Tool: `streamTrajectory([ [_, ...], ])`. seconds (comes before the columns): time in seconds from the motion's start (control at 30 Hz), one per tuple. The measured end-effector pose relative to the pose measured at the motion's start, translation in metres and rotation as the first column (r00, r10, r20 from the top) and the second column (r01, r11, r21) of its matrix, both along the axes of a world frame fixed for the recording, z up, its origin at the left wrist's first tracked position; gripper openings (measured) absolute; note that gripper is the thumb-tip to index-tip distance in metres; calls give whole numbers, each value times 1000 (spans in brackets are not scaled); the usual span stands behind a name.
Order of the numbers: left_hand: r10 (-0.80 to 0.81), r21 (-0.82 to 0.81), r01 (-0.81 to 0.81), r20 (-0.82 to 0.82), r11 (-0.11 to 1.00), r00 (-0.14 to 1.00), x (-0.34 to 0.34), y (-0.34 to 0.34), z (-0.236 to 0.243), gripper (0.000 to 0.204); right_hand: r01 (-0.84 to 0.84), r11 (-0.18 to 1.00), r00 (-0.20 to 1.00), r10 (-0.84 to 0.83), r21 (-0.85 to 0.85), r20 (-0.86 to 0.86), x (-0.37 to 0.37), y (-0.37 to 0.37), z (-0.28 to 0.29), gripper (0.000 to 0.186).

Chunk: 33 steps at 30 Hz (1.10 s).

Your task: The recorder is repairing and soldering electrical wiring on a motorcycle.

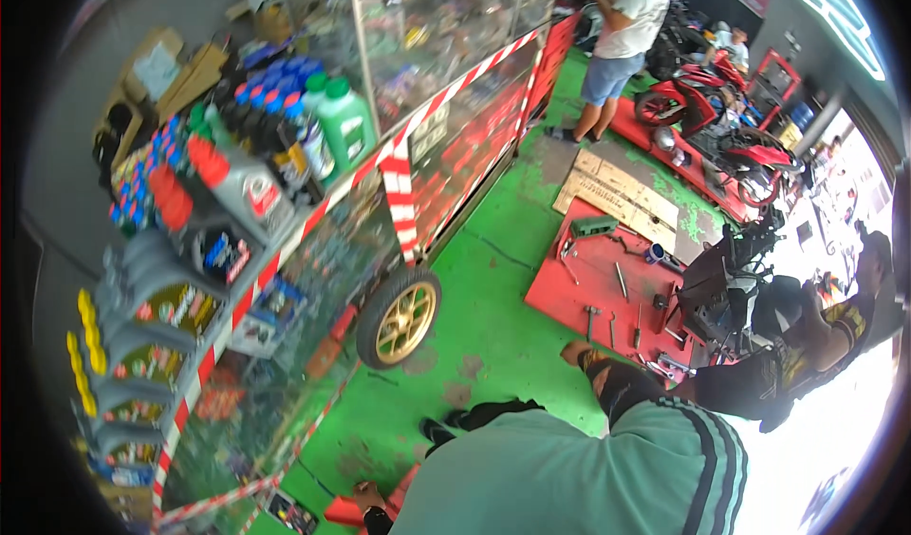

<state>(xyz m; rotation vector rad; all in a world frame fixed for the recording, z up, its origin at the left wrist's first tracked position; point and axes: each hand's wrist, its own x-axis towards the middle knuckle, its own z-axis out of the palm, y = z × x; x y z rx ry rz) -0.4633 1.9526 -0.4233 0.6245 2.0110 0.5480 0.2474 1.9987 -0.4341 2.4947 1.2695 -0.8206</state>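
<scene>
My green shirt with black sleeve stripes fills the lower middle. At the lower left my left hand (pixel 368 496), a dark band at its wrist, lies against a flat-edged red thing (pixel 342 511). Its fingers are too small and blurred to read. A dark-covered limb, apparently my right arm, reaches up from the striped sleeve and ends in what looks like my right hand (pixel 575 352), beside the red work platform (pixel 560 293); its fingers do not show clearly. Several hand tools lie on that platform, among them a screwdriver (pixel 637 338) and a wrench (pixel 612 329).
A wheel with a gold rim (pixel 408 321) leans on the glass display case (pixel 455 146), which carries oil bottles (pixel 237 184). A co-worker in dark clothes (pixel 835 336) sits beside a stripped motorcycle (pixel 716 274). Another person (pixel 626 32) stands near a red motorcycle (pixel 702 108). Cardboard (pixel 617 198) lies beyond the platform.
</scene>
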Motion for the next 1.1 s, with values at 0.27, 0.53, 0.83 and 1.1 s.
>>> streamTrajectory([
  [0.27,-421,-122,432,105,894,901,75,228,25,46,341,931,903,-287,128,-319,-39,-98,4,49],
  [0.53,-992,594,796,14,111,128,477,439,181,55,994,-110,-54,-338,-18,-940,48,67,21,101],
  [0.83,-765,571,579,-626,-582,-151,841,533,247,64,975,89,-219,519,-203,-826,238,375,319,77],
  [1.1,-971,-63,997,-239,41,25,737,720,51,41,796,-508,471,179,329,-864,463,331,329,42],
])
